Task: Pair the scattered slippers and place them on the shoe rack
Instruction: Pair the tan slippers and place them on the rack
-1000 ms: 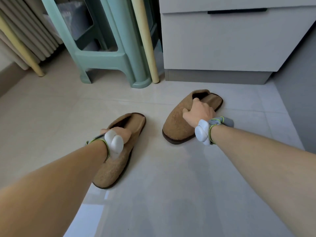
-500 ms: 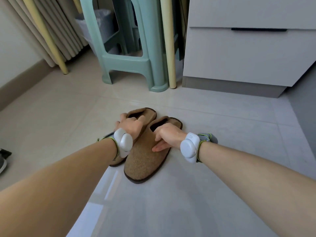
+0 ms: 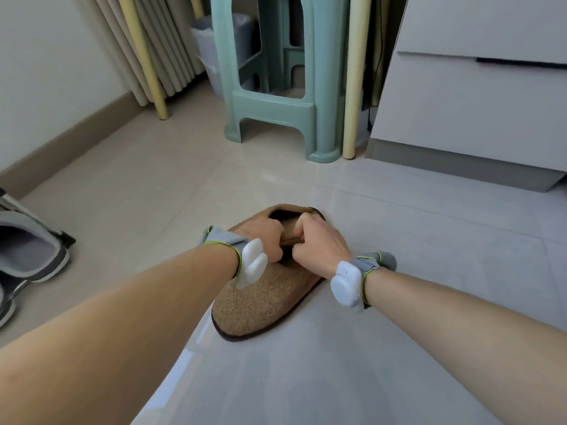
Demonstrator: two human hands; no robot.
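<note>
brown felt slippers [image 3: 260, 299] stacked on floor, well in front of green stool [image 3: 276, 102] | L hand [image 3: 264, 237] & R hand [image 3: 319, 243] fingers clenched on heel-opening rims | likely light, soft, floppy; grip both collars tog., fuzzy not slick

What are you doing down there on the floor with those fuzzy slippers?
A person is pairing up the brown slippers. They lie pressed together on the tiled floor, one stacked on the other. The left hand and right hand both have a grip at the heel openings. They have not reached a shoe rack yet. A grey slipper sits off to the left, and a green stool stands behind.
</note>
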